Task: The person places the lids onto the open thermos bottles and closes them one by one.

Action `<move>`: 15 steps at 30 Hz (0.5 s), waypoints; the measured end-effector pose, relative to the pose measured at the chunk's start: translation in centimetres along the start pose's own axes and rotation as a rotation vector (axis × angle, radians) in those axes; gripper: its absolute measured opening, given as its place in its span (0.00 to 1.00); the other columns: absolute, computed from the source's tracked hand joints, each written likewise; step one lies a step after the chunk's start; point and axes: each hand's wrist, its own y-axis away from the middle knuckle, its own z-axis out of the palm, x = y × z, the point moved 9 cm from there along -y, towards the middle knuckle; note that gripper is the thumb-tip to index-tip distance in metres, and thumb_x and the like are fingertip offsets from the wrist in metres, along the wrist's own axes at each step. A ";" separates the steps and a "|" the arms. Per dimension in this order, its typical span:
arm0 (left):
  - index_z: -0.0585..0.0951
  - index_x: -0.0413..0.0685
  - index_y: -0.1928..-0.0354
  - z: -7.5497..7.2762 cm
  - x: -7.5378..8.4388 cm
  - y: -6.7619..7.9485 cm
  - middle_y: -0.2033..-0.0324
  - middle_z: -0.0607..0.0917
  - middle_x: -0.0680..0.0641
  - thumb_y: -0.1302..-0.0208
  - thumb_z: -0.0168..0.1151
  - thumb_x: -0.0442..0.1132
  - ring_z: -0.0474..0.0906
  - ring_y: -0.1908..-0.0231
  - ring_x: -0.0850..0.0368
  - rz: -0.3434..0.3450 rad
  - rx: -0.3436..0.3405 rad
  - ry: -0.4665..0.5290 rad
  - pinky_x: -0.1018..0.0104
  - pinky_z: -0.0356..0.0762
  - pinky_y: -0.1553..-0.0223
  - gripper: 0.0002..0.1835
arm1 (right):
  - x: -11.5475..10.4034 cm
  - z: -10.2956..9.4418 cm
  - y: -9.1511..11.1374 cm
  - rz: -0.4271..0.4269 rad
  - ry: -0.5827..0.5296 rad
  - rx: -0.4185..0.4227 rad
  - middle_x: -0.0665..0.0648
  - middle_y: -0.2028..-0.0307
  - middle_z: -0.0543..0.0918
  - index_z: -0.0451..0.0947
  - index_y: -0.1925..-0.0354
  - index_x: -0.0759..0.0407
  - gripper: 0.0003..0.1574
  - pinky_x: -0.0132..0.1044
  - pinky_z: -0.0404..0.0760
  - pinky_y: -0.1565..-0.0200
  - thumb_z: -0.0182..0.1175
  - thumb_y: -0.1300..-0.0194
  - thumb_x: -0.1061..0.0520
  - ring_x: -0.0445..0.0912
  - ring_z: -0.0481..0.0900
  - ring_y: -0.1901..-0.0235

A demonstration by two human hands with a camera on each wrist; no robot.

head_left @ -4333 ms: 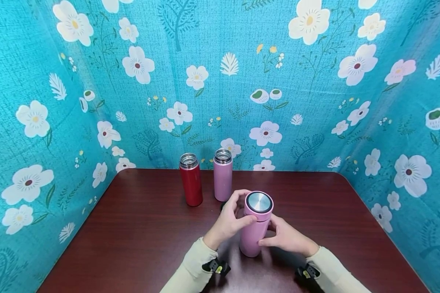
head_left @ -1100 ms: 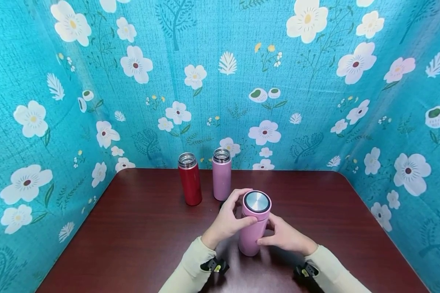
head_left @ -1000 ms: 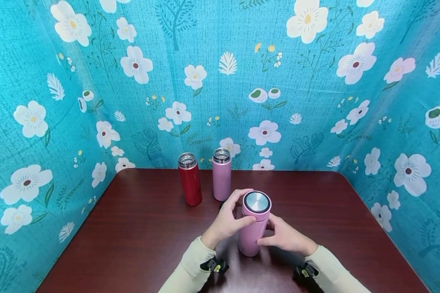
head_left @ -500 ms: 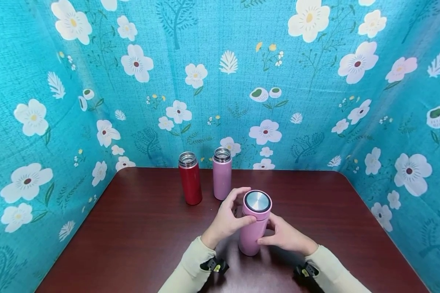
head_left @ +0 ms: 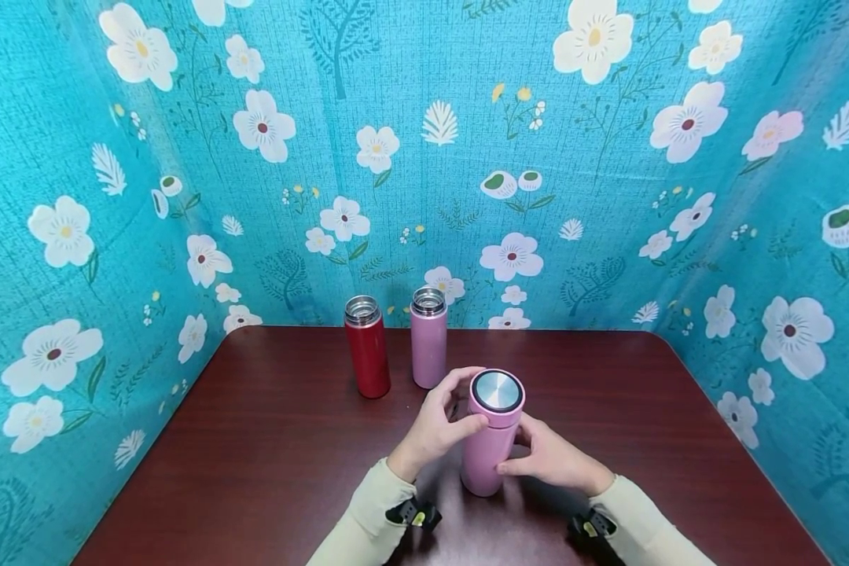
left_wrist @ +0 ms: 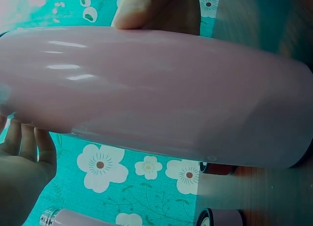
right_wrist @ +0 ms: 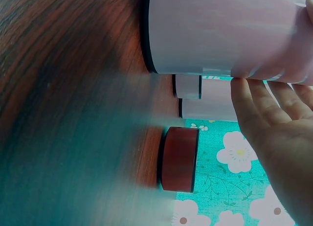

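A pink thermos (head_left: 486,460) stands upright on the table in the head view, its lid (head_left: 498,397) on and topped by a silver disc ringed in black. My left hand (head_left: 435,428) grips the lid from the left, thumb on the near side and fingers round behind. Lower down, my right hand (head_left: 555,456) holds the body from the right. Behind stand a red thermos (head_left: 369,358) and a second pink thermos (head_left: 429,346), both with bare steel mouths. The right wrist view shows a red lid (right_wrist: 180,160) and a smaller pink lid (right_wrist: 188,86) on the tabletop.
The dark red-brown table (head_left: 269,448) has rounded far corners. Blue flowered cloth (head_left: 424,204) hangs behind it and along both sides. The red and second pink thermoses stand beyond my left hand, toward the far edge.
My left thumb has slid slightly left on the lid over the last half second. The held thermos stays nearly in place, and the other two thermoses keep their spots.
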 end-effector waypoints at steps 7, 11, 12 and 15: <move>0.67 0.32 0.40 0.1 0.8 -0.1 0.48 0.73 0.36 0.37 0.61 0.48 0.73 0.51 0.57 0.098 0.007 -0.017 0.61 0.73 0.49 0.31 | -0.1 -0.1 0.0 -0.015 0.013 0.004 0.55 0.38 0.68 0.56 0.32 0.51 0.46 0.37 0.73 0.46 0.68 0.43 0.60 0.45 0.72 0.43; 0.69 0.35 0.40 0.0 0.4 0.0 0.47 0.72 0.41 0.40 0.66 0.47 0.73 0.51 0.57 0.071 0.040 -0.027 0.64 0.74 0.51 0.32 | -0.1 0.0 0.1 -0.013 0.016 0.006 0.54 0.37 0.68 0.56 0.31 0.51 0.47 0.37 0.73 0.46 0.68 0.43 0.60 0.45 0.71 0.43; 0.69 0.35 0.40 0.0 0.3 0.0 0.48 0.72 0.41 0.41 0.66 0.47 0.73 0.51 0.57 0.063 0.045 -0.028 0.63 0.74 0.51 0.32 | 0.0 -0.1 0.1 -0.011 0.019 0.007 0.54 0.37 0.68 0.56 0.31 0.50 0.47 0.37 0.73 0.46 0.68 0.43 0.60 0.44 0.72 0.43; 0.69 0.35 0.40 0.0 0.3 -0.1 0.48 0.72 0.41 0.41 0.66 0.46 0.72 0.50 0.56 0.045 0.047 -0.048 0.62 0.74 0.50 0.32 | 0.2 -0.1 0.0 0.002 0.023 0.012 0.54 0.38 0.69 0.56 0.32 0.50 0.47 0.36 0.73 0.46 0.68 0.44 0.60 0.44 0.72 0.43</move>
